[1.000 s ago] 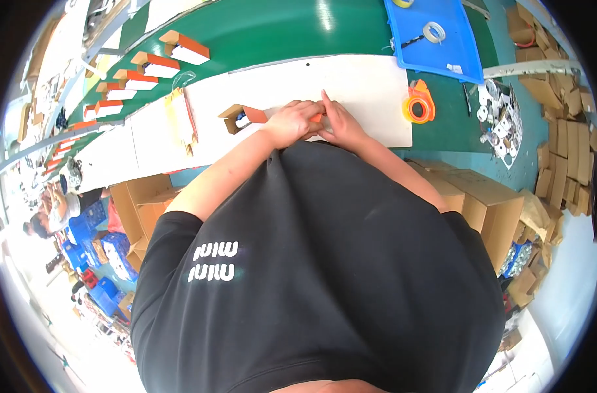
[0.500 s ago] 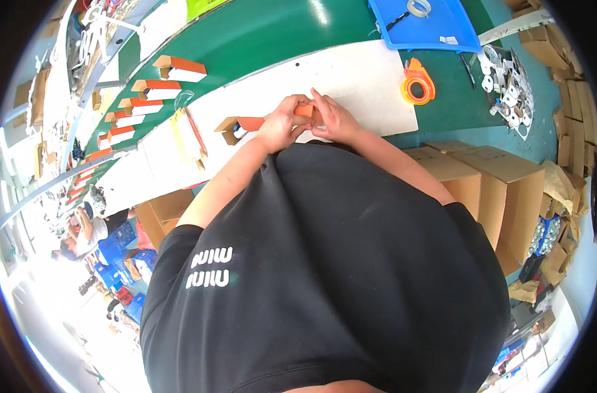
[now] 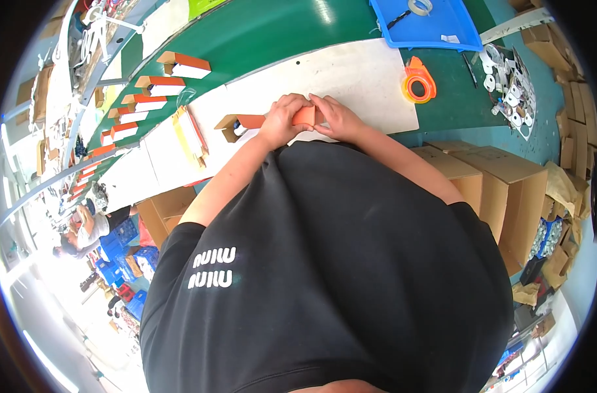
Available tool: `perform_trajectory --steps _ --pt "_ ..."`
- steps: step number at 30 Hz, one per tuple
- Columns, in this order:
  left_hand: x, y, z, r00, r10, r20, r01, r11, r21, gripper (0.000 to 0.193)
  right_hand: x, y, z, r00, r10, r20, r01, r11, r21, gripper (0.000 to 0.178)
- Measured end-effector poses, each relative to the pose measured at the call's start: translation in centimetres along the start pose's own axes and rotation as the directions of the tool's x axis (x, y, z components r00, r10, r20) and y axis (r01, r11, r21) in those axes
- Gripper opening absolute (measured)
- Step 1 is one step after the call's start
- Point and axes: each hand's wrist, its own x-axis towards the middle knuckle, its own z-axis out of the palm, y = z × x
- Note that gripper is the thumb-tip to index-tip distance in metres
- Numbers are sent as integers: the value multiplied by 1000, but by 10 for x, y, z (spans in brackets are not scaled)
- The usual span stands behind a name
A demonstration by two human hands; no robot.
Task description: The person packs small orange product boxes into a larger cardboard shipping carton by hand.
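Note:
Close to my body, over the white board point(image 3: 351, 72), both hands grip a small orange box point(image 3: 303, 116). My left hand point(image 3: 284, 121) wraps around its left side. At its right end my right hand point(image 3: 336, 118) presses with thumb and fingers. The box's far side is partly hidden by my fingers. Just left of my left hand lies another orange and white box point(image 3: 249, 122), its brown flaps open and something dark inside. Further left, a stack of flat orange and yellowish card pieces point(image 3: 191, 136) rests on the board.
Several orange and white boxes point(image 3: 187, 64) stand in a row on the green table at left. An orange tape dispenser point(image 3: 418, 82) sits right, below a blue tray point(image 3: 436, 26). Large cardboard cartons point(image 3: 501, 167) stand beside my right arm. Another person point(image 3: 92, 226) is far left.
My right fingers have come down and closed against the box, whose orange face now shows more plainly between my hands. The other things stay in place.

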Motion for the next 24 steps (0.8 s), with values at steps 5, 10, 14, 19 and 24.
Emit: perform_trajectory --steps 5,10,14,19,24 --pt "-4 -3 13 947 -321 30 323 942 -96 75 2 -5 -3 998 -29 52 29 1000 -2 69" --pt "-3 -1 33 784 -588 198 580 582 -570 100 2 -7 11 991 -114 -68 105 987 -122 65" --pt "-25 5 17 907 -360 -219 371 929 12 97 8 -7 4 977 21 -213 -37 997 -71 64" --pt "-96 9 -53 877 -436 200 421 497 -759 15 17 54 -23 825 490 -281 -423 866 267 57" --pt "-187 -56 -35 612 -770 -180 412 505 -758 15 61 59 -55 752 651 -107 -657 726 -202 67"
